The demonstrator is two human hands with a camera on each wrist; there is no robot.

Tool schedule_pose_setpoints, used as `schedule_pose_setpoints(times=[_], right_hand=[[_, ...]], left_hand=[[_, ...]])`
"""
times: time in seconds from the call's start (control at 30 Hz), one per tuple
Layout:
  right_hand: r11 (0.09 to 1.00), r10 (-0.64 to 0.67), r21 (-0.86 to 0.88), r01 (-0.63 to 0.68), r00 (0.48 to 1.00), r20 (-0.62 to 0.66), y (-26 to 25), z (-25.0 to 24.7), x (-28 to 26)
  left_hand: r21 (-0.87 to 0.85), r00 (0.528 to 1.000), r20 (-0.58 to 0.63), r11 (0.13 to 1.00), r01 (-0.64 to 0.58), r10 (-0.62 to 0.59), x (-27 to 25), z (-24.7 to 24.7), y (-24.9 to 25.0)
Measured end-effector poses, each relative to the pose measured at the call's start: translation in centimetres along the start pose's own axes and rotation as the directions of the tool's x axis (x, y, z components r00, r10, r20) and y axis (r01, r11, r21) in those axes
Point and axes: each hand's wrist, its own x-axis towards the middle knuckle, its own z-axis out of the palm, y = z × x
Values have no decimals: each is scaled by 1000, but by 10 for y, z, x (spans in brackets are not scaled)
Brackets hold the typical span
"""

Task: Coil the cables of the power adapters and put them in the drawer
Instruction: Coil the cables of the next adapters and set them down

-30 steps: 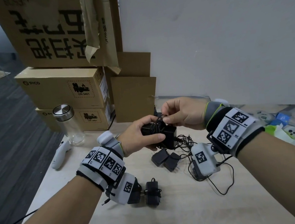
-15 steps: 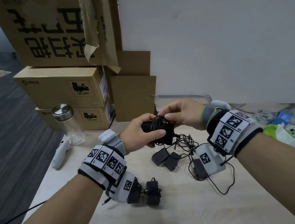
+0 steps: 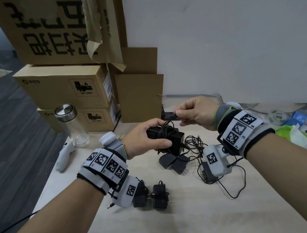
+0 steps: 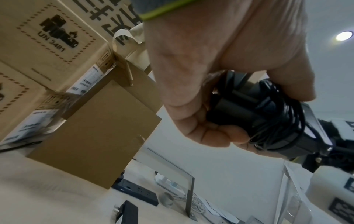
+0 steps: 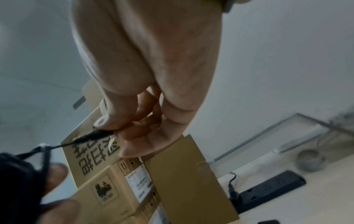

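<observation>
Right hand [image 3: 197,115] now raised off adapter [image 3: 171,140], pinching cable end [image 5: 91,136]; left hand [image 3: 143,138] grip round adapter.

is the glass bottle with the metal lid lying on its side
No, the glass bottle stands upright on the table with its metal lid on top, in front of the stacked cardboard boxes.

Office or storeroom work area. Stacked shipping cartons [image 3: 67,90] marked UN 3481 stand at 10 o'clock on a pale surface [image 3: 194,215]. A power strip [image 4: 138,193] lies at 12 o'clock against a plain white wall [image 3: 225,35]. Grey plank flooring [image 3: 8,138] at 9 o'clock.
</observation>
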Motion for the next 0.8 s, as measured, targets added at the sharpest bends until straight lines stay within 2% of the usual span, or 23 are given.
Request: schedule_pose_setpoints(times=[0.17, 0.27, 0.33, 0.6, 0.7, 0.8], right_hand=[[984, -113, -161, 78, 968, -224, 5, 0, 10], [958, -166, -276, 77, 935, -314, 9, -4, 19], [962, -158, -266, 55, 910, -383, 15, -10, 25], [989, -129, -123, 82, 887, -443, 36, 0, 39], [992, -81, -124, 31, 902, -424, 43, 10, 32], [996, -11, -89, -25, 924, -383, 62, 22, 25]], left_hand=[[-63, 997, -28, 996, 69, -71, -3, 0, -10], [-83, 990, -44, 988, 128, -131, -3, -1, -13], [-71, 986, -59, 986, 152, -156, -3, -3, -17], [-129, 954, -223, 976, 173, -199, 6, 6, -35], [-164, 911, -343, 969, 183, -230, 10, 10, -44], [-284, 843, -442, 939, 194, -307, 14, 19, -57]])
